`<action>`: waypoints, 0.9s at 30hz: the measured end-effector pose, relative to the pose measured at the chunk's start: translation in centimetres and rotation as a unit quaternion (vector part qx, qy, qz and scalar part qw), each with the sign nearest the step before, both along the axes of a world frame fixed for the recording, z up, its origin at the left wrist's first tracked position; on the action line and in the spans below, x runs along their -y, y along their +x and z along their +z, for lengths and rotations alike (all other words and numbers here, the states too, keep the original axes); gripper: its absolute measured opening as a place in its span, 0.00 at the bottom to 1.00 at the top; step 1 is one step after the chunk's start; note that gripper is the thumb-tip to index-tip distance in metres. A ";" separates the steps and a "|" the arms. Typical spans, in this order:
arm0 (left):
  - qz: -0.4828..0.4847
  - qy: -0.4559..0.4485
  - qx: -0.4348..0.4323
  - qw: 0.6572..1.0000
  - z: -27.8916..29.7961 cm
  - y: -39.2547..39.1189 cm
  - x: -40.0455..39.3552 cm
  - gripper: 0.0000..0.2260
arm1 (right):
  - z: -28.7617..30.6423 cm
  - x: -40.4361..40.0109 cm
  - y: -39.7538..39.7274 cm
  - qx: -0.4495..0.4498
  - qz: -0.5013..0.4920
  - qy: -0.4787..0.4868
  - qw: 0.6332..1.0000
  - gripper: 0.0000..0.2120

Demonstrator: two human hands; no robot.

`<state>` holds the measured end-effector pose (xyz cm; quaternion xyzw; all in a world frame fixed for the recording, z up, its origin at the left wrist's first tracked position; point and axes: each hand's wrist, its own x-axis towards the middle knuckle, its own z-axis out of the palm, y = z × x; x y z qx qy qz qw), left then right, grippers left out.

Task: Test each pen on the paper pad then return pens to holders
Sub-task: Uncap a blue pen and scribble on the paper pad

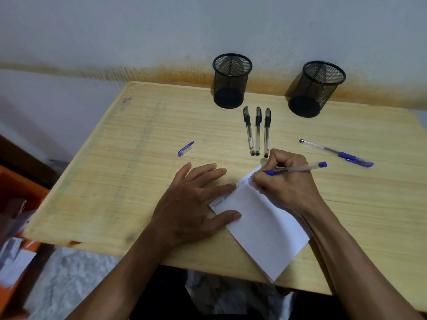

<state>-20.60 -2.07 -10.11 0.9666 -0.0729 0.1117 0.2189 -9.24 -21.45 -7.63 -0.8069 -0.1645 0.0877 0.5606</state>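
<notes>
My right hand (286,183) grips an uncapped blue pen (300,168), its tip down on the top edge of the white paper pad (261,225), where a line of writing runs. My left hand (191,204) lies flat with fingers spread, pinning the pad's left corner. The blue cap (185,149) lies loose to the left. Three black capped pens (257,131) lie side by side behind the pad. Another capped blue pen (337,153) lies to the right. Two black mesh holders (231,80) (316,88) stand at the back with no pens in them.
The wooden table (115,181) stands against a stained white wall. An orange box with papers (16,227) sits beyond the table's left edge, below it.
</notes>
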 end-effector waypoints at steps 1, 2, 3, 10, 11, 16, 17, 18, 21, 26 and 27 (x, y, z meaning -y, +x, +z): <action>0.000 0.001 0.000 1.000 0.0 0.0 0.0 0.26 | 0.0 0.0 0.0 0.000 -0.004 0.000 1.000 0.11; 0.000 0.003 0.000 1.000 0.0 0.1 0.0 0.25 | 0.0 0.0 0.0 0.001 -0.006 -0.001 1.000 0.11; 0.000 0.004 0.001 1.000 -0.1 0.1 0.0 0.25 | -0.1 0.0 0.0 -0.001 -0.007 -0.004 1.000 0.11; 0.000 0.011 0.007 1.000 -0.4 0.1 0.0 0.25 | 0.2 -0.2 -0.2 0.008 -0.020 -0.017 1.000 0.11; 0.000 0.010 0.009 1.000 -0.4 0.1 0.0 0.25 | 0.2 -0.1 -0.2 -0.001 -0.017 -0.004 1.000 0.11; 0.002 0.010 0.015 1.000 -0.4 0.1 0.0 0.25 | 0.0 0.1 0.1 -0.100 -0.014 0.116 0.988 0.11; 0.004 0.011 0.019 1.000 -0.4 0.1 0.0 0.24 | 0.1 0.1 0.2 -0.123 -0.017 0.152 0.981 0.11; 0.006 0.012 0.023 1.000 -0.4 0.1 0.1 0.25 | 0.3 0.2 0.2 -0.140 -0.021 0.183 0.973 0.11; 0.005 0.006 0.041 0.999 -0.3 0.1 0.0 0.27 | 1.5 0.9 -0.1 -0.142 -0.040 0.221 0.964 0.11; 0.138 -0.111 0.145 0.973 0.2 0.9 -0.6 0.16 | 3.3 2.4 -1.2 -0.089 -0.066 0.198 0.974 0.06; 0.185 -0.104 0.155 0.965 0.4 1.3 -0.9 0.14 | 3.6 2.7 -1.5 -0.084 -0.067 0.194 0.975 0.06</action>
